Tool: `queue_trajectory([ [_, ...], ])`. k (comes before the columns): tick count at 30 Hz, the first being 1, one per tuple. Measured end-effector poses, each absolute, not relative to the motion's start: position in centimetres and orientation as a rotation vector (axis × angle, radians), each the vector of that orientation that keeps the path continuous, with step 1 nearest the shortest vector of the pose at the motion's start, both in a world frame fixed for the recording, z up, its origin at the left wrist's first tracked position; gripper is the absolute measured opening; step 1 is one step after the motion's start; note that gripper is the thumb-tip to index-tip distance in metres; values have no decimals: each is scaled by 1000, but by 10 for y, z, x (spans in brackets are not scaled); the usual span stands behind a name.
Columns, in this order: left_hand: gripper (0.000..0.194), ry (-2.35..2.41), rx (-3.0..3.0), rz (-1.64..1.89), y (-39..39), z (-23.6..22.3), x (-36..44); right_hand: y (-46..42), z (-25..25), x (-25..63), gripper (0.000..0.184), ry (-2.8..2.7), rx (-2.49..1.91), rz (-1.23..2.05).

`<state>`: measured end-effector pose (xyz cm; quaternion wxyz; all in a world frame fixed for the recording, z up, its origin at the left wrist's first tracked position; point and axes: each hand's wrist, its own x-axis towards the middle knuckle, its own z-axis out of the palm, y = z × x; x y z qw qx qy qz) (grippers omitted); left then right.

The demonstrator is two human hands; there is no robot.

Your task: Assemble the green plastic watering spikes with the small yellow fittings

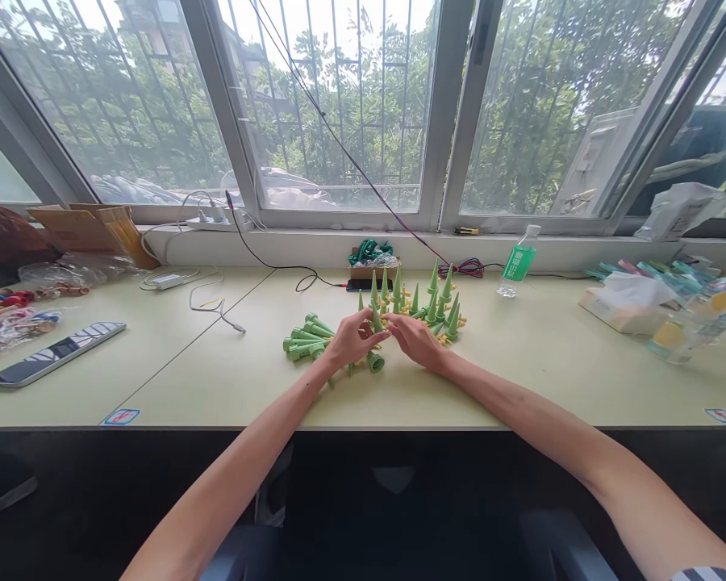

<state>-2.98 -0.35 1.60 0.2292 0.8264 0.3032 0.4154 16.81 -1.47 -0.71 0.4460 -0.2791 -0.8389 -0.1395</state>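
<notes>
My left hand (352, 339) is closed in a pinch around a green plastic cone spike (376, 318), its tip pointing up. Close beside it, my right hand (419, 342) has its fingers drawn together at the spike; whatever lies between them is too small to make out. Several green cone spikes with yellow valve-like parts (452, 319) stand upright behind and to the right of my hands. Left of my left hand lies a pile of loose green spikes (306, 337). One more green spike (376, 361) shows its round open end below my fingers.
Behind the spikes are a small box with green items (373, 257) and a dark phone (366, 285). A water bottle (519, 262) and a tissue box (623, 305) stand right. Cables (218, 311), a tablet-like device (54, 355) and bagged parts (12, 335) lie left.
</notes>
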Motion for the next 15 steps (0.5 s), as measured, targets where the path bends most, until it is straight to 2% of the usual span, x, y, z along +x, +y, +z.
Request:
queue_trajectory([
  [15,33,839,2254,1188,-2,16,-29,-17,-6,167,25,-2095,-702,-312],
])
